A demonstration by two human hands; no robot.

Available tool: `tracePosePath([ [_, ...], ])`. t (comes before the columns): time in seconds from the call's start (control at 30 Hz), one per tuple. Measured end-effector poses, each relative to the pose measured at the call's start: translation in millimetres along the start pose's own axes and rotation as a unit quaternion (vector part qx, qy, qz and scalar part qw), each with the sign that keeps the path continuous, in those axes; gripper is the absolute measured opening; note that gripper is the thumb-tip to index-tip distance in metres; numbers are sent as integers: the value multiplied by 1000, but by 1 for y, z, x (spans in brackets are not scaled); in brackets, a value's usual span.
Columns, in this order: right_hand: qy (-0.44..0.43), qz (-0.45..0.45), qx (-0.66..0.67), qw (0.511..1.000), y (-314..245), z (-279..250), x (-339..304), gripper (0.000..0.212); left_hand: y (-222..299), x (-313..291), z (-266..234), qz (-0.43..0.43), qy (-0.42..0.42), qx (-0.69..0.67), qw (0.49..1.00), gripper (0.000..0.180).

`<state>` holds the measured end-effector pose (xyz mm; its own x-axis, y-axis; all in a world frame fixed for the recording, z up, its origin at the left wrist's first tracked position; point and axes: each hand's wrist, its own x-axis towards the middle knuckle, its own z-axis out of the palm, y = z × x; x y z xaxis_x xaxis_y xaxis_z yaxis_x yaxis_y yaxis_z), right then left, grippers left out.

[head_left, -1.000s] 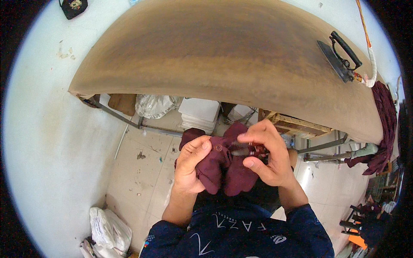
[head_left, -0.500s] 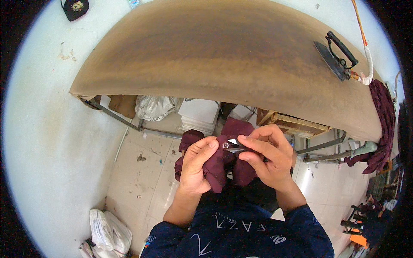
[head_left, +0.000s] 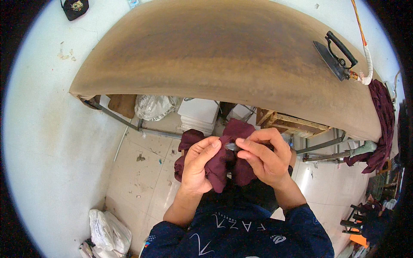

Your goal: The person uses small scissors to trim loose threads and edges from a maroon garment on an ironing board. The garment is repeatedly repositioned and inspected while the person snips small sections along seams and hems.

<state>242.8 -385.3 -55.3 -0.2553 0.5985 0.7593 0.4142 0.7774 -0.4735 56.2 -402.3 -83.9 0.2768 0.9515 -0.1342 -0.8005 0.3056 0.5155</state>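
A maroon cloth garment [head_left: 216, 171] is bunched up over my lap, with several folds hanging down. My left hand [head_left: 197, 165] pinches the cloth between thumb and fingers at its upper edge. Opposite it, my right hand [head_left: 270, 160] grips a pair of thread snips [head_left: 231, 146] between thumb and fingertips. Their silvery blades point left, close together, at the cloth beside my left fingertips. My right fingers mostly cover the handles. Whether a thread lies between the blades is too small to tell.
A brown cloth-covered ironing table [head_left: 206, 56] spans the space ahead. On its right stands a black iron [head_left: 333, 58] with a cord; maroon fabric [head_left: 383, 124] hangs over that end. Beneath are a white stack [head_left: 198, 114], a plastic bag [head_left: 155, 107] and a wooden crate [head_left: 297, 122]. White bags [head_left: 109, 232] lie lower left.
The snips' blades were spread apart around a small pale spot on the cloth and are now closed together. My right fingers have squeezed in; both hands stay in nearly the same place.
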Motion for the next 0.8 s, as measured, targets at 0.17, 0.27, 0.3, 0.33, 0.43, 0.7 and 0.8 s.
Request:
tracePosePath([
  [0.17,16,-1,-1,1000,2,2,-1,29,-1,0,4,9,14,6,1000,10],
  [0.27,29,24,12,999,0,1,-1,31,0,-1,4,10,10,9,1000,10],
  [0.3,32,36,21,999,0,1,0,31,0,-1,4,13,10,7,1000,10],
  [0.33,14,41,37,998,1,0,-2,34,0,-1,4,16,10,5,1000,10],
  [0.43,-29,69,102,992,9,-1,-7,47,0,-1,2,8,-4,9,1000,12],
  [0.7,-115,70,148,980,78,20,-42,41,5,-14,9,170,19,167,971,11],
  [0.8,29,141,97,985,82,3,-37,26,-8,-24,16,219,1,296,930,12],
])
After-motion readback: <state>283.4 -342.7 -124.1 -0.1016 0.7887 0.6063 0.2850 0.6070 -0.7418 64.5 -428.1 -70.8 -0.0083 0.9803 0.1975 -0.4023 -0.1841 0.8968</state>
